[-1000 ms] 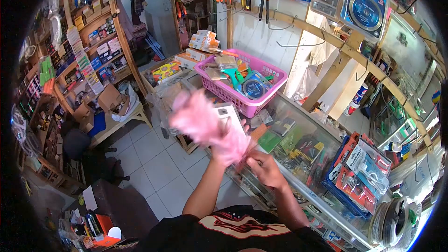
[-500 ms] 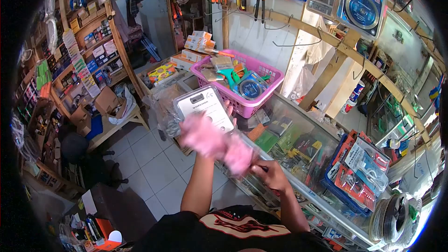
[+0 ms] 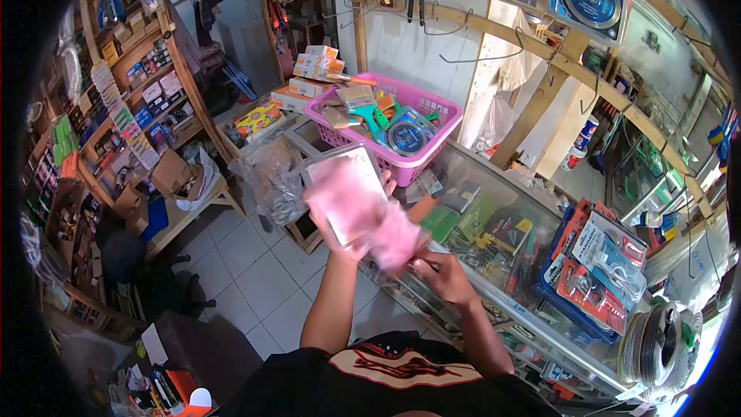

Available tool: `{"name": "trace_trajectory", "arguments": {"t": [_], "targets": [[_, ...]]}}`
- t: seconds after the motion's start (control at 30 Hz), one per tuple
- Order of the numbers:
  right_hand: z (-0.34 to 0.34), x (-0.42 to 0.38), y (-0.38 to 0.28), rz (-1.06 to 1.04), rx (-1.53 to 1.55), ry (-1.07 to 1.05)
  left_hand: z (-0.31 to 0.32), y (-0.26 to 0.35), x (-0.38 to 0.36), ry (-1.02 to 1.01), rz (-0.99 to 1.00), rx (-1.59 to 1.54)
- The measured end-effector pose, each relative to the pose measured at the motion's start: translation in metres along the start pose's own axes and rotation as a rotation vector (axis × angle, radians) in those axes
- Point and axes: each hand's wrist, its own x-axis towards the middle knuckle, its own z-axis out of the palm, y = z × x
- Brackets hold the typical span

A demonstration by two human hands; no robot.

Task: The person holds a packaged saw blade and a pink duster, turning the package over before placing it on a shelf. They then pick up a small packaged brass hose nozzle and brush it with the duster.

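Observation:
My left hand (image 3: 349, 247) grips a clear plastic blister pack (image 3: 369, 170) with a white printed card, tilted above the counter's front edge. Its fingertips show at the pack's right edge. My right hand (image 3: 446, 278) is closed on the dark, narrow end of a pink cloth duster (image 3: 395, 238). The duster is smeared by motion and lies across the lower part of the pack, hiding most of its print. Just behind the pack stands a pink plastic basket (image 3: 432, 166), holding paint brushes, a green-handled tool and a blue round blade pack (image 3: 409, 137).
A glass display counter (image 3: 494, 174) runs to the lower right, bearing a blue basket (image 3: 567, 305) of packaged goods and wire spools (image 3: 652, 351). Orange-and-white boxes (image 3: 315, 69) and a plastic bag (image 3: 270, 174) are at the back left. Metal hooks (image 3: 486, 58) stick out overhead.
The pink duster has swept up over the pack's face, covering print that showed before. My right hand stays closed on its end. The view has shifted slightly.

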Motion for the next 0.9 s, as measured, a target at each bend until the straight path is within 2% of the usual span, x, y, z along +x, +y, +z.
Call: {"name": "trace_trajectory", "arguments": {"t": [0.07,0.13,0.17,0.2,0.23,0.27,0.3,0.33,0.37,0.4,0.47,0.5,0.53,0.6,0.63,0.67,0.73,0.77,0.8,0.87,0.9], "targets": [[0.002,0.004,0.003,-0.042,0.04,-0.038,-0.002,-0.005,-0.006,0.187,0.035,0.049],[0.007,0.011,0.005,0.004,0.108,0.046,-0.005,-0.01,-0.017,0.376,0.071,0.104],[0.009,0.014,0.012,0.015,0.097,0.065,-0.078,-0.018,-0.03,-0.07,0.082,-0.397],[0.009,0.018,0.015,0.026,0.085,0.083,-0.062,-0.017,-0.027,-0.054,0.022,-0.231],[0.005,0.018,0.001,0.009,0.102,0.0,-0.028,-0.014,-0.017,-0.04,-0.037,-0.066],[0.002,0.019,-0.008,0.039,0.092,0.045,-0.01,-0.013,-0.011,-0.027,-0.097,0.1],[0.0,0.021,-0.014,0.069,0.081,0.089,-0.028,-0.015,-0.024,0.215,-0.039,-0.052],[0.0,0.022,-0.016,0.1,0.071,0.13,-0.026,-0.011,-0.029,0.302,0.013,0.007],[0.005,0.027,-0.002,0.119,0.044,0.23,-0.038,-0.008,-0.033,0.29,0.015,0.054],[0.007,0.026,-0.003,0.068,0.06,0.167,-0.049,-0.007,-0.037,0.281,0.017,0.101],[0.007,0.023,-0.01,-0.037,0.096,0.046,-0.027,-0.009,-0.027,0.205,-0.016,0.023],[0.003,0.022,-0.013,0.006,-0.02,-0.062,-0.002,-0.008,-0.014,0.14,-0.07,-0.013],[0.006,0.021,-0.011,0.039,0.048,-0.013,0.01,-0.007,-0.008,0.072,-0.125,-0.049],[0.013,0.025,-0.011,0.098,0.179,0.088,-0.014,-0.005,-0.011,0.143,-0.032,-0.099],[0.014,0.023,-0.029,0.068,0.086,0.217,-0.021,-0.003,-0.012,0.176,0.015,-0.121],[0.011,0.022,-0.027,0.07,0.049,0.132,-0.025,-0.004,-0.018,0.449,0.104,0.128],[0.004,0.019,-0.015,0.075,-0.025,-0.035,0.021,-0.001,0.003,0.077,-0.09,-0.008],[0.003,0.017,-0.011,0.081,0.084,-0.12,-0.036,0.004,0.007,0.221,-0.307,-0.364],[0.0,0.017,-0.007,0.119,0.104,-0.05,-0.019,0.01,0.012,0.231,-0.227,-0.232],[-0.005,0.017,-0.001,0.196,0.14,0.085,-0.016,0.005,0.003,0.177,0.195,-0.039],[-0.006,0.016,0.0,0.155,0.131,0.058,-0.026,0.01,0.003,0.24,0.207,0.02]]}}
